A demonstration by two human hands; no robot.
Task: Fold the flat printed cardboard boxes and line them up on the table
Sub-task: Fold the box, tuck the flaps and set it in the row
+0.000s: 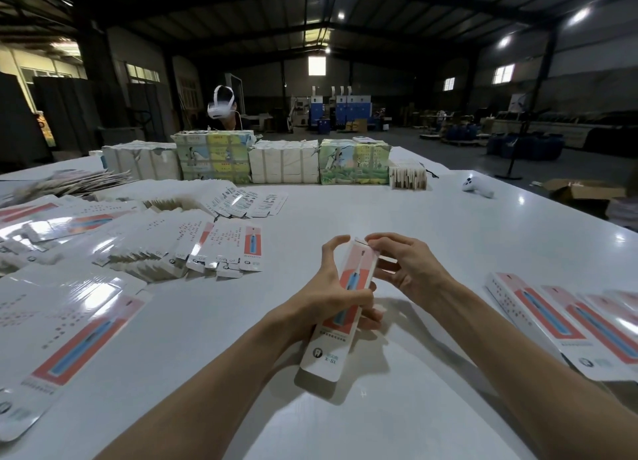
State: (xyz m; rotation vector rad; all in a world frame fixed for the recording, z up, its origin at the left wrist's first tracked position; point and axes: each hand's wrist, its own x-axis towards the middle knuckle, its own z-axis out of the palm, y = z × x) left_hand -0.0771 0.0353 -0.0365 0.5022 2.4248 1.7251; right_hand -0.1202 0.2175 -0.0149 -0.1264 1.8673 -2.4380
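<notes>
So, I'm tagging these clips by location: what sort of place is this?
Probably a packaging workshop in a factory hall: high steel-truss roof, blue machines at the back, and piles of flat printed boxes on the big white table.

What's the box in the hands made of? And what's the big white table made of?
The box looks like thin cardboard with a glossy printed coat: its edges are creased, and the flat boxes show bright glare. The table looks like smooth, glossy white laminate or painted board, judging by its reflections; which one is unclear.
</notes>
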